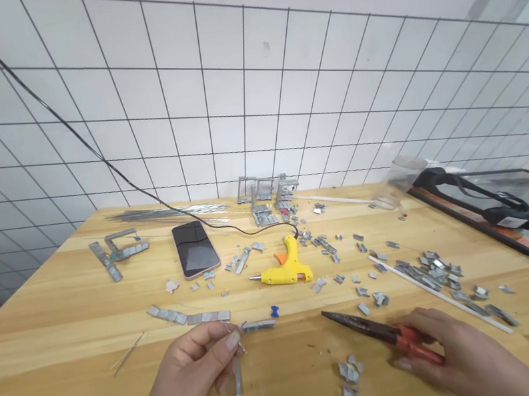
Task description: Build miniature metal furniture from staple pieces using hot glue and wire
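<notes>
My left hand pinches a narrow grey metal strip between thumb and fingers; a short bit of thin wire pokes out at the fingertips. Another flat grey strip extends to the right of the fingertips, and I cannot tell whether it is joined to the held one. My right hand is wrapped round the red handles of needle-nose pliers, whose dark jaws point left and look closed. Between the hands lie a small blue piece and several bent metal bits.
A yellow glue gun lies mid-table, its cord running up left. Left of it is a phone. Metal frames stand near the wire grid; thin wires lie behind. Metal scraps, a white stick and a black strap are right.
</notes>
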{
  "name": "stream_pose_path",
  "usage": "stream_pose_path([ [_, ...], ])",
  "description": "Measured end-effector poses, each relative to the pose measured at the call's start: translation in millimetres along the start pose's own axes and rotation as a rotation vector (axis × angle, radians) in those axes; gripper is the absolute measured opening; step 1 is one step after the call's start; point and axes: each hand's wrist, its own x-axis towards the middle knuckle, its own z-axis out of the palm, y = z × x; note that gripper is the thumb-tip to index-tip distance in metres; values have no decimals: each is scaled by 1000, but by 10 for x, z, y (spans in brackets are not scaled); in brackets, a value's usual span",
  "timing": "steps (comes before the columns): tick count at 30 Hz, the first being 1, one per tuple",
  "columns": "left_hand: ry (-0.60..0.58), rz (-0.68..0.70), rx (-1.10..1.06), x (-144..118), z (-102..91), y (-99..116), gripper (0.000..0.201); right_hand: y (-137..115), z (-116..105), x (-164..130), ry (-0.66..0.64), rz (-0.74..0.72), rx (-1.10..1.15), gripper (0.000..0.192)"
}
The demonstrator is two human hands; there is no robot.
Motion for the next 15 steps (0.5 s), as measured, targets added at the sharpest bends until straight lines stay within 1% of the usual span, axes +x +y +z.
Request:
stream_pose_path([
  [2,-9,-1,2,4,-2,-7,28,-2,54,-8,46,22,-35,13],
  [5,-71,-19,3,18,-13,-22,30,132,109,28,61,29,-80,24],
  [8,-137,-36,4,16,-12,-45,32,282,123,60,59,-44,-76,33],
  [10,-144,-33,21,-10,17,-52,31,247,80,62,129,-113,-63,32],
  [11,-136,-30,29,-31,43,-49,30,164,37,59,173,-159,-41,30],
  [13,-105,-33,13,-83,111,-33,30,-139,-83,53,295,-211,71,26],
  [14,-97,-35,-8,-109,149,-22,30,-345,-149,55,240,-260,143,23],
  [15,-95,-39,-34,-134,187,-11,29,-569,-209,64,182,-267,212,20],
])
